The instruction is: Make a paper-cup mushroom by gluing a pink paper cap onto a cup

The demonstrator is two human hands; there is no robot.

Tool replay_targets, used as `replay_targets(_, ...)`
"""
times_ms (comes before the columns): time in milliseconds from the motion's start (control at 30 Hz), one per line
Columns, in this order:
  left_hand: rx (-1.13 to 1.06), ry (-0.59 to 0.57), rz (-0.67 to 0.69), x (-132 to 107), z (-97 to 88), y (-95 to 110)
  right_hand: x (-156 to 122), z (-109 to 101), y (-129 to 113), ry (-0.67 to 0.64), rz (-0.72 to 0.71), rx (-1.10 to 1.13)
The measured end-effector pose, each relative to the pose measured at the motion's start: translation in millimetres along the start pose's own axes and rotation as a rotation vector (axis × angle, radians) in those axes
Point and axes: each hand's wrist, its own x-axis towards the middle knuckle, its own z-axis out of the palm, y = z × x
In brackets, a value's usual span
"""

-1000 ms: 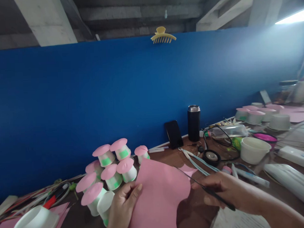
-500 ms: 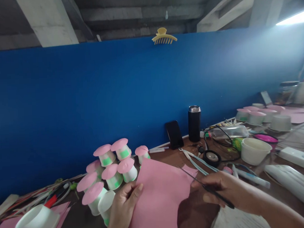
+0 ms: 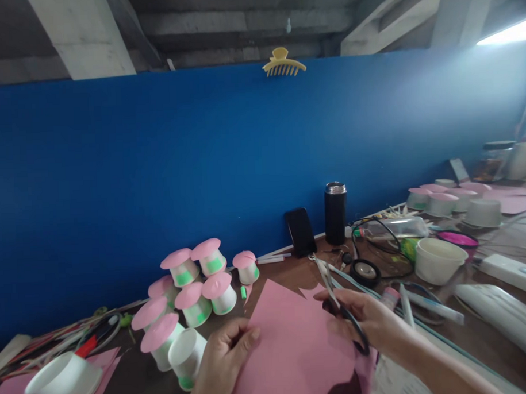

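Note:
A sheet of pink paper (image 3: 289, 340) with curved cut-outs along its right side lies between my hands. My left hand (image 3: 225, 356) is closed on its left edge, thumb on top. In my right hand (image 3: 366, 317) is a pair of scissors (image 3: 330, 286), black handles at the fingers and blades pointing up and away. The right fingers are at the sheet's right side; whether they also pinch it I cannot tell. A pink scrap (image 3: 312, 290) lies just beyond the sheet. Left of it stand several paper cups topped with pink discs (image 3: 191, 295), beside a bare white cup (image 3: 186, 352).
A phone (image 3: 301, 231) and a black flask (image 3: 335, 213) stand against the blue partition (image 3: 200, 141). Cables, a stethoscope (image 3: 364, 270), a cream tub (image 3: 439, 261) and a plastic bottle (image 3: 397, 228) crowd the right. Another white cup (image 3: 62, 379) lies at far left.
The scissors have swung from pointing left across the paper to pointing upward. My right hand has moved slightly left, against the sheet's edge. The sheet has shifted and turned, its lower right now curling.

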Motion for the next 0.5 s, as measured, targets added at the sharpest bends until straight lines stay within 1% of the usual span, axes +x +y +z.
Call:
replay_targets(133, -0.028, -0.052, 0.026, -2.3, 6.1, 6.1, -3.7, 16.0, -1.3, -0.047, -0.015, 0.05)
replay_targets(233, -0.023, -0.039, 0.032, -2.0, 7.8, 7.8, -4.7, 23.0, -1.6, -0.025, -0.029, 0.058)
replay_targets(267, -0.01, -0.005, 0.031, -1.7, 7.5, 7.9, -3.9, 24.0, -0.6, -0.004, -0.031, 0.06)
replay_targets(300, 0.009, 0.053, 0.035, -1.4, 6.9, 8.0, -2.5, 24.3, 1.1, 0.022, -0.03, 0.064)
replay_targets(367, 0.065, 0.221, 0.079, -1.6, 5.4, 9.7, 1.7, 23.2, 5.5, 0.096, -0.031, 0.082)
replay_targets(433, 0.126, 0.394, 0.177, -3.5, 6.0, 14.6, 6.2, 21.1, 9.3, 0.192, -0.028, 0.111)
replay_targets(467, 0.143, 0.45, 0.233, -5.4, 8.1, 18.3, 8.0, 20.1, 10.4, 0.241, -0.027, 0.129)
replay_targets(500, 0.147, 0.475, 0.282, -7.9, 11.6, 22.5, 9.4, 19.4, 11.1, 0.286, -0.026, 0.149)
